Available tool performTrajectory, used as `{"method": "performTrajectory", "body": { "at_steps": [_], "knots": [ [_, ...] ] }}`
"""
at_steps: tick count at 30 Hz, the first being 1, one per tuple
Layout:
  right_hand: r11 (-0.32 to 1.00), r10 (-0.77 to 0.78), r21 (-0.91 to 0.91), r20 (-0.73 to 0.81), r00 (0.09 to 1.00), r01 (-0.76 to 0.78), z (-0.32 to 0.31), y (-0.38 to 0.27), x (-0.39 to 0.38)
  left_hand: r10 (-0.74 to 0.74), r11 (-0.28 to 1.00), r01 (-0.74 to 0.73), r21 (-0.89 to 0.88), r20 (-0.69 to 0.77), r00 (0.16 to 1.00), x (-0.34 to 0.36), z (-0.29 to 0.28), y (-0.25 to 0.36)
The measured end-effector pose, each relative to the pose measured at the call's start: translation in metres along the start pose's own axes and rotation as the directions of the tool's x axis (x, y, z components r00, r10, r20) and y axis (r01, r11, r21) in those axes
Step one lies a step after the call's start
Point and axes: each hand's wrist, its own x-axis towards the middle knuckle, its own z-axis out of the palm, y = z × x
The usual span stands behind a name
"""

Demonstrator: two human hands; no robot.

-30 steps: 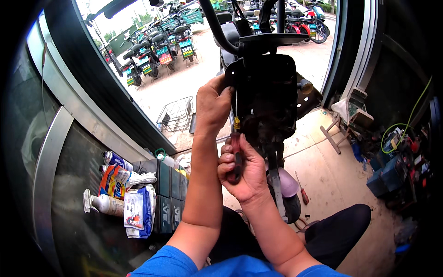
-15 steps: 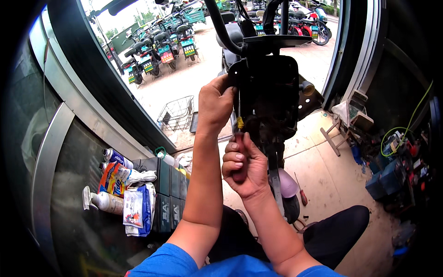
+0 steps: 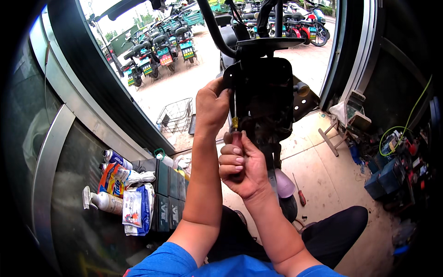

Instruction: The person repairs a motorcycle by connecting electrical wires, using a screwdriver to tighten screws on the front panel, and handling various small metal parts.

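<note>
My right hand (image 3: 244,166) is closed round the dark red handle of a screwdriver (image 3: 236,138), which stands nearly upright in the view. It has a yellow band above the handle, and its thin shaft runs up along the left side of a dark vehicle body (image 3: 270,92). My left hand (image 3: 212,108) grips the left edge of that body, at a black bracket (image 3: 231,75) with a small hole. The left thumb lies beside the shaft; the other left fingers are mostly hidden behind the bracket. The screwdriver's tip is too dark to make out.
A second screwdriver (image 3: 301,195) lies on the floor. Dark drawers (image 3: 162,212) at left bear a spray bottle (image 3: 107,202), cans and packets. Right are a small wooden stool (image 3: 333,139) and piled tools. A wire basket (image 3: 175,115) and parked scooters (image 3: 162,53) are outside the doorway.
My right hand has turned and shifted slightly up and left, its fingers now covering more of the screwdriver handle. My left hand keeps its grip. The whole view has shifted a little.
</note>
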Motion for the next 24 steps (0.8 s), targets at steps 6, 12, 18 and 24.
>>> {"method": "performTrajectory", "body": {
  "at_steps": [6,12,18,24],
  "knots": [
    [0.799,-0.417,-0.56,-0.256,0.872,0.218,0.008,0.025,0.01,-0.059,0.989,0.063,-0.137,0.034,0.998,0.002,-0.005,-0.004],
    [1.0,-0.012,0.012,0.016,1.0,0.012,-0.006,0.003,0.007,0.009,0.997,-0.007,-0.075,0.03,0.999,0.003,-0.004,-0.006],
    [0.889,-0.344,-0.403,-0.273,0.899,0.218,-0.001,0.013,0.01,-0.013,0.998,0.015,-0.058,0.033,0.999,0.002,-0.002,-0.007],
    [0.881,-0.315,-0.424,-0.196,0.929,0.21,0.001,0.014,0.01,0.0,1.0,0.0,-0.01,0.036,0.999,0.003,-0.005,-0.004]
  ]
}}
